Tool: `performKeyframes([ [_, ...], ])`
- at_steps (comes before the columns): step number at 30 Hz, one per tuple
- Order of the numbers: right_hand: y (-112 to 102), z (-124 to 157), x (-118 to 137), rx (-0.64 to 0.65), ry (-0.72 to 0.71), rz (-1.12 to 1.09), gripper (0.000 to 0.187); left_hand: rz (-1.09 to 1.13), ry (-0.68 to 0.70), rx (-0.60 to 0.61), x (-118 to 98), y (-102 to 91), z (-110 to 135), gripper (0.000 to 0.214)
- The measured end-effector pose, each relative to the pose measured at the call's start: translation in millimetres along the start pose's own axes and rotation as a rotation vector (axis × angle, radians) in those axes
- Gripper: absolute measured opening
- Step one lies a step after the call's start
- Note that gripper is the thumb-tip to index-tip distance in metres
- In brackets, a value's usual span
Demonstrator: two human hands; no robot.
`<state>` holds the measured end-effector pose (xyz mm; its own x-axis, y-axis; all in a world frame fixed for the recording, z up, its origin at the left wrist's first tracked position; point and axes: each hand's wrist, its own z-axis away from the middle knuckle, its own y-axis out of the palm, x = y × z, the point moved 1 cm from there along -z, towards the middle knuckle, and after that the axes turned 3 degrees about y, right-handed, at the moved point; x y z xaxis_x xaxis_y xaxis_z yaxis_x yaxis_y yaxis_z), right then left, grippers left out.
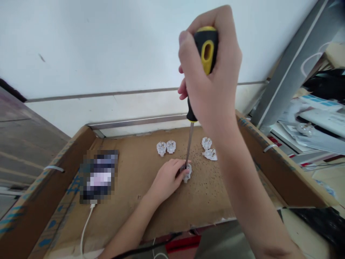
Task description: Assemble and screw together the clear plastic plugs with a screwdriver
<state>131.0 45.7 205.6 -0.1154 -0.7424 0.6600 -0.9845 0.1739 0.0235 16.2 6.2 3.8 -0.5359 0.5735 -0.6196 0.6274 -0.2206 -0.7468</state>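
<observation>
My right hand (215, 72) is wrapped round the black and yellow handle of a screwdriver (190, 136), held nearly upright. Its shaft runs down to a small white plug (188, 174) lying on the cardboard. With thumb and fingers, my left hand (168, 180) grips that plug around the screwdriver's tip, so the exact contact is hidden. Beyond the left hand, two white plugs (166, 147) with metal pins lie side by side. Two more, an upper plug (206, 142) and a lower plug (210, 154), rest close together by my right forearm.
The cardboard tray (126, 187) has raised side walls and many small holes near the middle. A blurred-out phone (99, 176) with a white cable (85, 230) lies at the left. A white wall (107, 50) stands behind, with a grey metal post (289, 64) at the right.
</observation>
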Motion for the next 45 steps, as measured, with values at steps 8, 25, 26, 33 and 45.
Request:
performKeyframes([
  [8, -34.6, -7.8, -6.7, 0.369, 0.383, -0.61, 0.027, -0.018, 0.006, -0.004, 0.6, 0.7, 0.2, 0.024],
  [25, -35.5, -3.9, -9.5, 0.332, 0.364, -0.526, 0.034, -0.013, 0.002, -0.018, -0.6, 0.6, 0.5, 0.024],
  [26, -36.1, -7.7, -15.3, 0.299, 0.369, -0.546, 0.039, -0.013, 0.003, -0.018, -0.4, 0.8, 0.5, 0.024],
  [33, -48.2, -14.7, -26.8, 0.329, 0.581, -0.583, 0.044, -0.024, -0.014, 0.011, -1.0, -1.8, 0.5, 0.022],
  [45, -31.5, 3.6, -7.8, 0.354, 0.494, -0.472, 0.043, -0.217, 0.016, -0.071, -10.8, -21.0, 11.1, 0.031],
])
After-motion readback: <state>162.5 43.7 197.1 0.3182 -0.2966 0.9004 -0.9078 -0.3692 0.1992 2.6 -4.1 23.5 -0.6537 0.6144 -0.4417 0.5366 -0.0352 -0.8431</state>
